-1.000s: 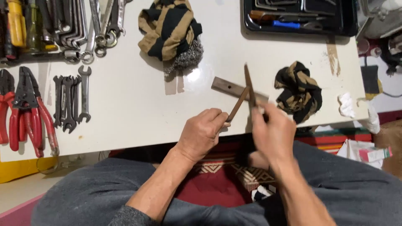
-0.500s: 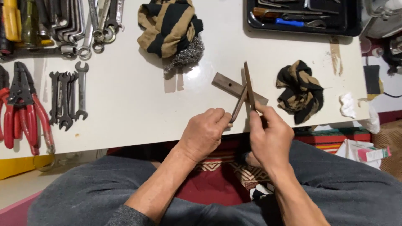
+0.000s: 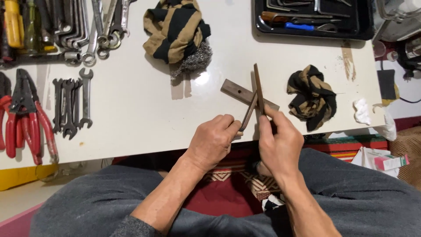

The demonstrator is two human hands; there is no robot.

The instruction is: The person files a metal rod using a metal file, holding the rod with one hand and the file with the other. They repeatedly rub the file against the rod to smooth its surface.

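Note:
My left hand (image 3: 213,139) grips the lower end of a thin dark metal strip (image 3: 249,113) that slants up to the right. My right hand (image 3: 279,141) holds a second, rust-brown flat strip (image 3: 258,87) nearly upright, and the two strips cross just above my fingers. Behind them a flat brown bar with holes (image 3: 234,91) lies on the white table (image 3: 140,109), near its front edge. Both hands hover at that edge, above my lap.
Red-handled pliers (image 3: 26,118) and a row of spanners (image 3: 70,105) lie at left, more wrenches (image 3: 94,26) at the back left. A striped rag on steel wool (image 3: 177,30) sits at the back, another rag (image 3: 313,96) at right, a black tool tray (image 3: 313,19) behind it.
Both hands have stayed at the table edge with the two strips crossed. The strips' angle shifts only slightly.

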